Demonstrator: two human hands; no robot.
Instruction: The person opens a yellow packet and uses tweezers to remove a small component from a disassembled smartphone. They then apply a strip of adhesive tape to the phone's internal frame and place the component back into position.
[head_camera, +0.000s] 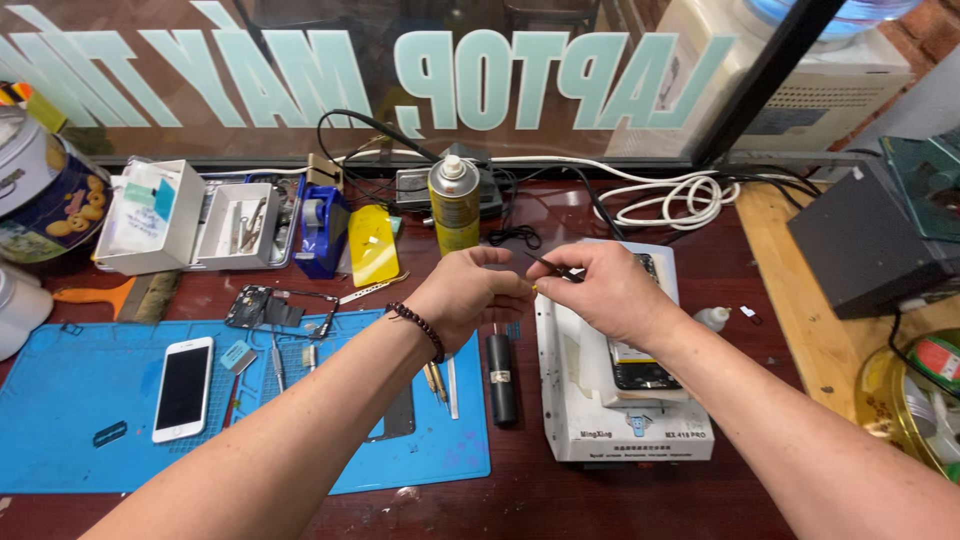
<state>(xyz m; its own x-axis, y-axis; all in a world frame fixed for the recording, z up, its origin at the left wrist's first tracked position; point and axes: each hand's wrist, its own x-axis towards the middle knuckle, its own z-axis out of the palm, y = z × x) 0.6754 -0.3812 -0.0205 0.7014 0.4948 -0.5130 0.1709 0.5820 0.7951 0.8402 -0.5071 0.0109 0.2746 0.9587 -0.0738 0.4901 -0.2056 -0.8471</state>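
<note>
Two hands are brought together above the white heating plate machine (625, 425), and the way they meet suggests fine work on something very small. The right hand (610, 290) is closed in a pinch on thin dark tweezers (553, 265), whose tip is angled up and to the left, towards the left hand (475, 292). The left hand is curled with its fingertips pressed together, apparently on some tiny yellowish piece that is too small to be told; a beaded bracelet (420, 327) is worn on its wrist. Both hands are held clear of the bench, probably so that the small part can be kept near the eyes. Under the right hand an opened phone (640, 365) is laid on the machine, seemingly set there to be warmed or kept flat. To the left a blue work mat (80, 400) is spread, and on it a white phone (184, 388) is laid face up, with a dark phone frame (280, 308) at the mat's far edge; small tools and a black cylinder (501, 378) are kept within reach beside it. Further back a spray can (453, 205), a blue tape dispenser (320, 230), white parts boxes (190, 215) and coiled white cables (665, 200) are ranged along a glass shopfront with pale lettering. The bench (560, 500) is of dark red wood, crowded and worn, as in a small repair shop.
</note>
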